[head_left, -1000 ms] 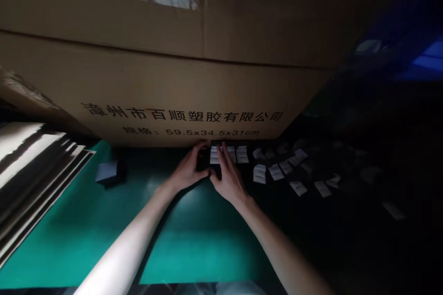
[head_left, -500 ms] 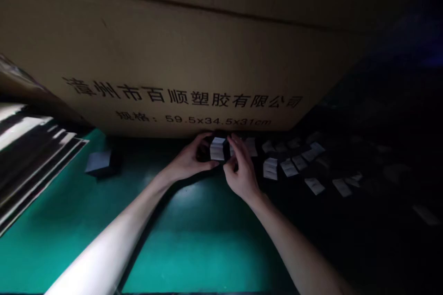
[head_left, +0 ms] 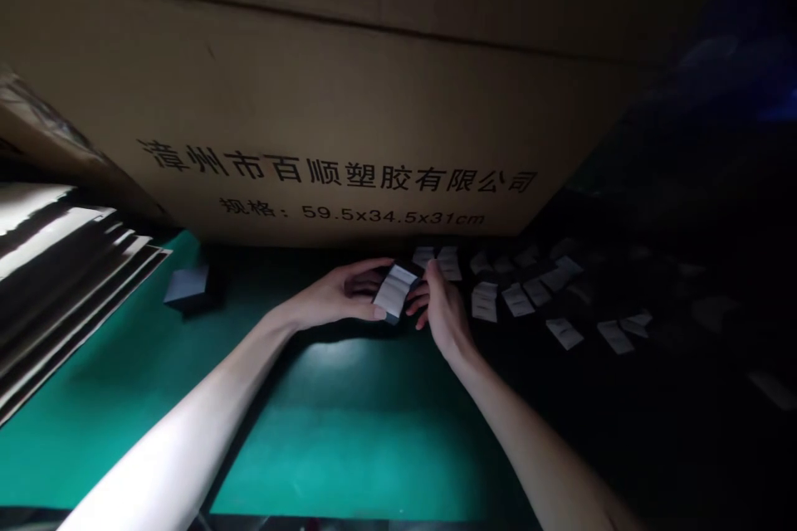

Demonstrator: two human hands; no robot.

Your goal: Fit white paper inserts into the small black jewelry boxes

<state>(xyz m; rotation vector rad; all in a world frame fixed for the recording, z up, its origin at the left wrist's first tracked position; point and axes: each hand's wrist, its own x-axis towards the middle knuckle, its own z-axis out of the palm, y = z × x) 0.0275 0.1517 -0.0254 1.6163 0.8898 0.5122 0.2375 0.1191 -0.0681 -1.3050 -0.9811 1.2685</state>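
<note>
A big brown cardboard carton walls your far side; nearer you, the smooth green tabletop lies open. Your right hand, loosely spread, is just beside your pinching left hand. The latter grips one dark block, pointing far-right lengthwise, topped by one creased white paper slip.
</note>
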